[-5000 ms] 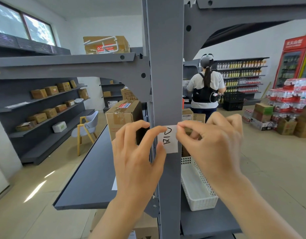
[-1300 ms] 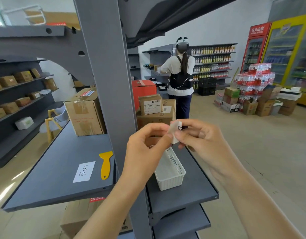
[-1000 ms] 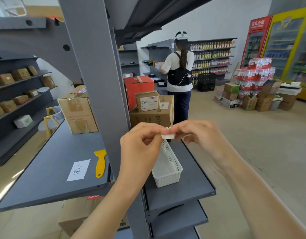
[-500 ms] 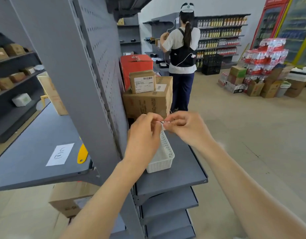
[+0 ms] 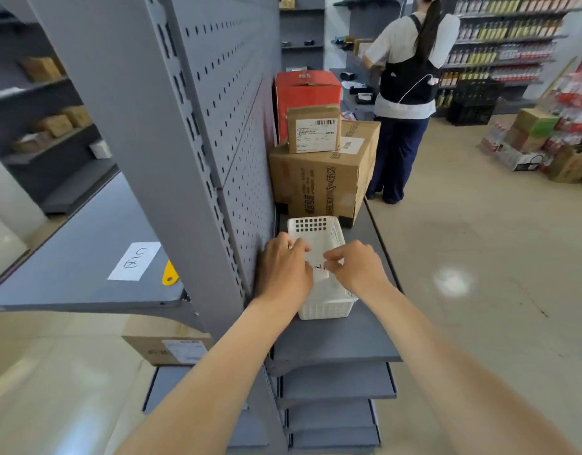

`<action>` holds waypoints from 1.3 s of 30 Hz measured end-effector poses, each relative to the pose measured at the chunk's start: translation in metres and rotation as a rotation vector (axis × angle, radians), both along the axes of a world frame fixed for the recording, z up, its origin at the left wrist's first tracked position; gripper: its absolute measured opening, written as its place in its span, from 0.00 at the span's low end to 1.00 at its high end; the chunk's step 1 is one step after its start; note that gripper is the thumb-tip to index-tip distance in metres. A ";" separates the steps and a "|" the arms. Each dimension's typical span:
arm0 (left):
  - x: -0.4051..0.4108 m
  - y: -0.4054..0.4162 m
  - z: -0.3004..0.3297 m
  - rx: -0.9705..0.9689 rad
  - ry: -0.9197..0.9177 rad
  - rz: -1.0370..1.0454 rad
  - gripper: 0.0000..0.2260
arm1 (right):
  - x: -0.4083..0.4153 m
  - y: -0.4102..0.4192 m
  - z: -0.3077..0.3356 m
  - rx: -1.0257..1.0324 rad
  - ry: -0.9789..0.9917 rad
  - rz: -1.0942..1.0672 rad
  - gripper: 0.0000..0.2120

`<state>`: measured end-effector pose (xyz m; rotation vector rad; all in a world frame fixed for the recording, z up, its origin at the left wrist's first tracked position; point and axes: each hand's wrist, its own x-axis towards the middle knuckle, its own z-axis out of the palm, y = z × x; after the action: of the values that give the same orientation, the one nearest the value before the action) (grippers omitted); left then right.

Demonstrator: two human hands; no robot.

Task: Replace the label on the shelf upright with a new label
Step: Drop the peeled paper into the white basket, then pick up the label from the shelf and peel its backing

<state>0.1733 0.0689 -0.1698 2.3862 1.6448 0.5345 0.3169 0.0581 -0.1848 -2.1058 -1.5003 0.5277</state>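
Observation:
A small white label (image 5: 319,270) with black marks is pinched between my left hand (image 5: 284,271) and my right hand (image 5: 355,269), right over the white plastic basket (image 5: 325,308) on the grey shelf. The grey shelf upright (image 5: 145,133) rises to the left of my hands, its face bare in view. A second white label (image 5: 133,261) with handwritten marks lies flat on the left shelf board, beside a yellow scraper (image 5: 169,273) partly hidden by the upright.
Cardboard boxes (image 5: 322,178) and a red box (image 5: 307,93) stand behind the basket. A person (image 5: 406,93) stands at the far shelves with their back to me. A pegboard panel (image 5: 237,119) runs behind the shelf. Stacked drinks and boxes (image 5: 552,136) sit at right.
The label came off the upright and was carried down to the right. My hands dropped from chest height to just over the basket, and my view tilted downward.

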 end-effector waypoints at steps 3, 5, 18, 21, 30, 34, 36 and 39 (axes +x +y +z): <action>-0.002 -0.007 0.006 0.036 -0.100 -0.037 0.16 | -0.004 -0.005 0.004 0.039 -0.048 0.001 0.15; -0.004 -0.019 0.023 -0.022 -0.240 -0.106 0.17 | -0.010 -0.017 0.022 0.171 0.007 -0.030 0.16; -0.143 -0.120 0.152 0.178 -0.843 -0.290 0.09 | -0.132 -0.113 0.171 1.075 0.357 0.057 0.08; -0.189 -0.100 0.159 0.279 -0.821 -0.157 0.10 | -0.175 -0.117 0.179 1.163 0.320 0.150 0.09; -0.295 -0.028 0.144 0.236 -0.545 0.125 0.14 | -0.271 -0.081 0.180 0.941 0.119 0.425 0.09; -0.312 0.007 0.113 0.163 -0.292 0.121 0.16 | -0.291 -0.027 0.157 0.580 0.021 0.374 0.15; -0.315 0.022 0.096 0.080 -0.244 0.081 0.17 | -0.295 -0.002 0.139 0.357 -0.109 0.338 0.18; -0.314 0.041 0.075 -0.030 -0.114 0.019 0.18 | -0.298 0.022 0.118 0.109 -0.256 0.300 0.23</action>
<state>-0.1412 0.1097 -0.0943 2.2760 1.6168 0.6327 0.0189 0.0802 -0.0667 -1.9316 -1.9616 0.2776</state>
